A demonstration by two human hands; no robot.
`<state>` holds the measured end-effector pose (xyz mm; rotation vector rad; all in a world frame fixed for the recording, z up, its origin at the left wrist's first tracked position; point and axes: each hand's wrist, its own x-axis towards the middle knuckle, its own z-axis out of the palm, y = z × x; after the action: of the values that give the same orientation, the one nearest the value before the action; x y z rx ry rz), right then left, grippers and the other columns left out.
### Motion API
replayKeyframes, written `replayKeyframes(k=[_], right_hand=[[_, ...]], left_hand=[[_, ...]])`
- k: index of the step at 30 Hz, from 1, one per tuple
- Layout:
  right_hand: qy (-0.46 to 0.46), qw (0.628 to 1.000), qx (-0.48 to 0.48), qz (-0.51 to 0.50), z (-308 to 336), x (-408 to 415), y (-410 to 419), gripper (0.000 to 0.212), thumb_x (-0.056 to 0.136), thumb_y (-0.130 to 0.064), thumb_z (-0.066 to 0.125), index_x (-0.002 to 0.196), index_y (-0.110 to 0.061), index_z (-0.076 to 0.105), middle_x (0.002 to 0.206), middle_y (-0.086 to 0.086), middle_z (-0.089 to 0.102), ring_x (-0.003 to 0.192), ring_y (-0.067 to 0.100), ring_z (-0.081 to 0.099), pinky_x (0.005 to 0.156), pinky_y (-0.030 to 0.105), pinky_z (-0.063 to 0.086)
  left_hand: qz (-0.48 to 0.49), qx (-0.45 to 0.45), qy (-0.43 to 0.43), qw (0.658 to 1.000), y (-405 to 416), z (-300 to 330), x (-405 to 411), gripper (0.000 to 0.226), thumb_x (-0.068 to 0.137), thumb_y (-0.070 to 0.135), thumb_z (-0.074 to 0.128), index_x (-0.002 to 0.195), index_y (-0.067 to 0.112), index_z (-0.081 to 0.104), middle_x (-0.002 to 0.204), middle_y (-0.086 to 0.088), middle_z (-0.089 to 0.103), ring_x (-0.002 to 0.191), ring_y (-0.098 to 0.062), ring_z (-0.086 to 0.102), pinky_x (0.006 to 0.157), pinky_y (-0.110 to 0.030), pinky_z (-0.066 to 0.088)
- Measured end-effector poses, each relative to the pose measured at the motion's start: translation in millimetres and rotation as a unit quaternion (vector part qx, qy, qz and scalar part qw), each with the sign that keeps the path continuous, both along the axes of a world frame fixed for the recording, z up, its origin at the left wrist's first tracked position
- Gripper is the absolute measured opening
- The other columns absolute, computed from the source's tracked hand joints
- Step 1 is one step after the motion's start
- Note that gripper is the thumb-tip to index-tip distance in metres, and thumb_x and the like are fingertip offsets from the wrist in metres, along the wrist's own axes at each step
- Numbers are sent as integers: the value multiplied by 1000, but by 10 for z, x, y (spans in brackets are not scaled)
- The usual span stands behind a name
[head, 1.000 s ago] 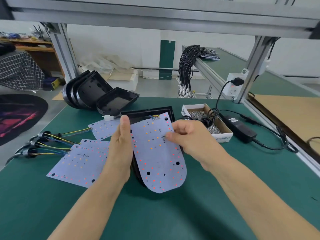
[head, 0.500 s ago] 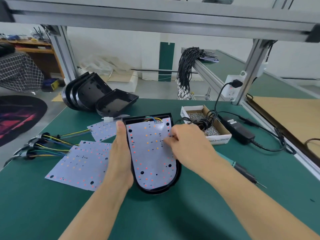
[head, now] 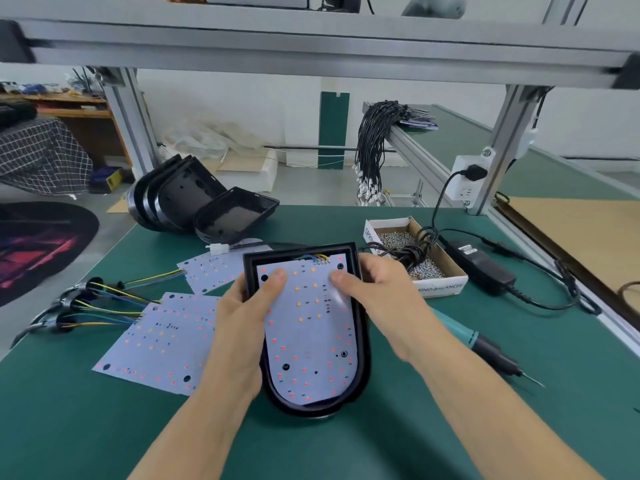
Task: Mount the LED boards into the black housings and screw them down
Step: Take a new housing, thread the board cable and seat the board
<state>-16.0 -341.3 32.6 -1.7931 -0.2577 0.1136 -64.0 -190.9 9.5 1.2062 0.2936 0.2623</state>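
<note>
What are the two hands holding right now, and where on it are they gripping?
Both hold the black housing by its upper sides: left hand on the left edge, right hand on the right, thumbs pressing the LED board inside.

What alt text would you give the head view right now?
Both hands, left hand and right hand, hold a black housing on a green table, thumbs pressing a white LED board into it. Spare boards lie left; a screw box and screwdriver lie right.

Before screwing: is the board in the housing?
In: the board lies inside the housing rim, both thumbs on it.
</note>
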Motion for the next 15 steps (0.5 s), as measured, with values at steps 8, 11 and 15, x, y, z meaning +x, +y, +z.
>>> replayKeyframes(k=[8, 11, 15], right_hand=[[-70, 994, 46, -64, -138, -80, 120, 11, 90, -22, 62, 80, -27, 59, 66, -23, 61, 60, -4, 52, 60, 18, 40], [-59, 990, 112, -56, -118, -119, 132, 4, 81, -23, 62, 77, -24, 62, 68, -16, 61, 65, 4, 55, 64, 21, 45], [3, 985, 172, -18, -103, -121, 87, 4, 84, -10, 65, 83, -5, 64, 77, 2, 64, 72, 17, 57, 71, 34, 47]], left_hand=[[48, 54, -20, 997, -36, 15, -16, 14, 83, 22, 71, 71, 16, 70, 75, -3, 74, 68, -20, 69, 62, -33, 58], [49, 54, -33, 997, -52, 43, -28, 10, 83, 20, 71, 74, 14, 72, 81, -10, 74, 73, -26, 70, 68, -41, 59], [42, 54, -41, 997, -31, 65, -68, 4, 79, 15, 75, 81, 13, 72, 88, -16, 74, 83, -36, 70, 77, -49, 58]])
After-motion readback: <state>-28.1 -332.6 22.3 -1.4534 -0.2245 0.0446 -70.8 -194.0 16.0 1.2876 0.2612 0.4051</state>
